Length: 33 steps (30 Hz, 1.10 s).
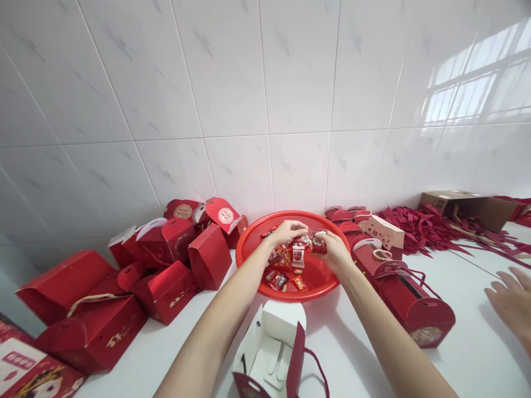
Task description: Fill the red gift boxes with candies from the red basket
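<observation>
Both of my hands are over a red plastic basket [292, 294] that holds wrapped candies [297, 256]. My left hand [290, 232] has its fingers curled at the heap, and what they pinch is too small to name. In my right hand [333, 249], the fingers close on a dark red packet [319, 241] at the basket's right side. In front of the basket, close to me, stands an opened box [265, 354] with a white inside, a red outside and a dark red cord handle.
Red gift boxes [174, 293] crowd the left side, with more boxes [415, 309] at the right. Beyond those lie dark red ribbons [415, 226] and a cardboard box [468, 207]. Another person's hand [512, 301] is at the right edge. A tiled wall [236, 83] stands behind.
</observation>
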Available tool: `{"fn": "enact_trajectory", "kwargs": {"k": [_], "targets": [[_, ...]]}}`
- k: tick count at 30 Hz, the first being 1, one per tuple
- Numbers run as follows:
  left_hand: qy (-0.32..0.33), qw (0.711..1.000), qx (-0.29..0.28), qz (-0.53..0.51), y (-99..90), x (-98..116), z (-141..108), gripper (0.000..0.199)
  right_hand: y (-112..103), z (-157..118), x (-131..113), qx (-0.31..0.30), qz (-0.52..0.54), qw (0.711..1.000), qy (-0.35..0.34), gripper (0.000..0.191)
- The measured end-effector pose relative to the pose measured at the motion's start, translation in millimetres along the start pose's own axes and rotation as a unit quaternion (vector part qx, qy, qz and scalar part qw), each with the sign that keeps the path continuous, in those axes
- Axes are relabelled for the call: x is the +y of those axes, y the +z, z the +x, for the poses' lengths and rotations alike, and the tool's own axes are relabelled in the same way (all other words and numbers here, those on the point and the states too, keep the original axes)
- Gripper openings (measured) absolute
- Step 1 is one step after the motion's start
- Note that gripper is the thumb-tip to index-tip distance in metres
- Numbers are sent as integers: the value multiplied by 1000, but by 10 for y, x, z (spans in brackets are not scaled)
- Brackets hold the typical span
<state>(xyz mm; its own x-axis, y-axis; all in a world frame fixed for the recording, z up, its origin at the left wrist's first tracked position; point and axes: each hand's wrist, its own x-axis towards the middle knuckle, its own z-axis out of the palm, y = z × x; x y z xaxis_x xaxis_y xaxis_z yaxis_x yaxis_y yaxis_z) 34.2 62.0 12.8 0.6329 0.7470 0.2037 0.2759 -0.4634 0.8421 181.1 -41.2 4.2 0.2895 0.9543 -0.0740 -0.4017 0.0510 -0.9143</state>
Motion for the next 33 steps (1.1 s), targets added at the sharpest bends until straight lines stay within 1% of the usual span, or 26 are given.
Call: {"fn": "enact_trajectory", "kwargs": {"k": [4, 6, 8, 10, 12, 15, 19, 21, 26, 28, 31, 33], "targets": [[17, 1000, 11, -17, 21, 20, 20, 32, -18, 27, 18, -33, 1, 999, -4, 13], [19, 999, 19, -24, 31, -1, 45, 31, -32, 55, 45, -31, -2, 999, -31, 14], [6, 1000, 20, -21, 38, -49, 65, 26, -48, 91, 79, -13, -2, 997, -70, 14], [-26, 999, 10, 19, 35, -122, 73, 22, -64, 128, 111, 6, 3, 995, -101, 16], [-64, 994, 9, 93, 15, -212, 66, 20, -75, 155, 134, 17, 7, 993, -113, 18], [-96, 980, 28, 172, -36, -347, 45, 25, -77, 162, 146, 26, 11, 993, -119, 19], [-128, 971, 26, 199, -75, -466, 39, 34, -60, 134, 134, 28, 16, 993, -116, 17], [-143, 967, 17, 212, -68, -498, 45, 35, -51, 122, 128, 27, 19, 993, -114, 17], [-176, 954, -20, 242, -41, -558, 42, 31, -42, 104, 121, 25, 25, 993, -113, 17], [-185, 949, -26, 255, -45, -580, 33, 30, -42, 96, 118, 22, 26, 993, -115, 17], [-186, 946, -18, 265, -50, -603, 23, 30, -42, 80, 110, 14, 26, 993, -115, 17], [-179, 946, 2, 270, -40, -608, 21, 31, -38, 66, 101, 10, 25, 993, -111, 17]]}}
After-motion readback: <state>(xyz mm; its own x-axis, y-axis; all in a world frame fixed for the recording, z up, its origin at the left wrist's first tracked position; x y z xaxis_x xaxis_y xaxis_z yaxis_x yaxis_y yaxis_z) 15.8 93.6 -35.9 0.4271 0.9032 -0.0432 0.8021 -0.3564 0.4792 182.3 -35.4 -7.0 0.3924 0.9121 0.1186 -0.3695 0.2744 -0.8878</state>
